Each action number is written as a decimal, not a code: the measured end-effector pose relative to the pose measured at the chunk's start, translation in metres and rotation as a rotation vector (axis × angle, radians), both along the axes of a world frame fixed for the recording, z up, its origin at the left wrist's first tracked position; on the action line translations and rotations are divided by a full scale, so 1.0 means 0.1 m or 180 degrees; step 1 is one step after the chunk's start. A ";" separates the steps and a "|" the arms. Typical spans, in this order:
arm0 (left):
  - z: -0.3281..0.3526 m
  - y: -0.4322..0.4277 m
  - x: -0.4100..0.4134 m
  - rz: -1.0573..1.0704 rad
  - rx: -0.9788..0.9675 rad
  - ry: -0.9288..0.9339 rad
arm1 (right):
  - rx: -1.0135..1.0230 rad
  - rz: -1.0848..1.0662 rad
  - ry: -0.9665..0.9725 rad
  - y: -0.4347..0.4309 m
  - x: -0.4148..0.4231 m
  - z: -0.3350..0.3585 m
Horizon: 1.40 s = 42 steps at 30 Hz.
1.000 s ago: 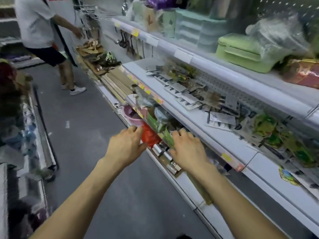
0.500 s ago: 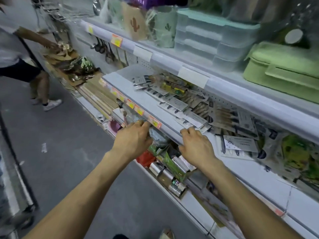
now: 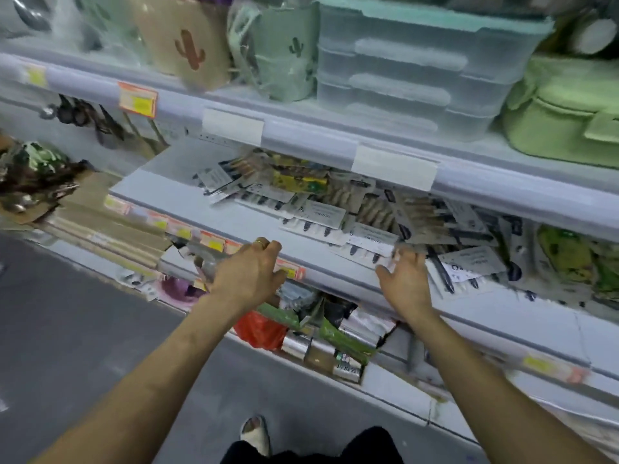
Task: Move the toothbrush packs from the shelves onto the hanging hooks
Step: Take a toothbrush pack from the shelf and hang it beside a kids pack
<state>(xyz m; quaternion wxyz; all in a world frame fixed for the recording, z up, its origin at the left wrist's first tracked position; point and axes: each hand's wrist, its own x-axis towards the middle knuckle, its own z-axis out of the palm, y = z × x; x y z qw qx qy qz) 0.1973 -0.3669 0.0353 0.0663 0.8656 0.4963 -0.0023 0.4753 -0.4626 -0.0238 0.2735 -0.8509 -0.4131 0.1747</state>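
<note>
Several toothbrush packs (image 3: 338,217), white cards with dark brushes, lie in a loose heap on the middle white shelf (image 3: 214,209). My right hand (image 3: 403,279) reaches over the shelf's front edge, and its spread fingers touch the nearest pack (image 3: 365,251). My left hand (image 3: 249,271) hovers at the shelf's front rail beside the price tags, fingers loosely curled, holding nothing. No hanging hooks can be made out behind the heap. The picture is blurred by motion.
The upper shelf carries cactus-print bags (image 3: 187,41), stacked clear boxes (image 3: 415,68) and a green case (image 3: 562,108). Below the hands a lower shelf holds foil rolls (image 3: 321,349) and a red bag (image 3: 259,329). Kitchen tools (image 3: 83,118) hang at left. Grey floor lies behind me.
The view has swung toward the shelf and drawn closer. Both hands rose from the lower shelf to the middle shelf's front edge; the right hand now reaches the packs.
</note>
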 end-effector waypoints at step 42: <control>-0.59 0.79 0.37 -0.0750 -0.0047 0.0043 | 0.1488 -0.1770 0.3257 -0.52 -0.31 -0.02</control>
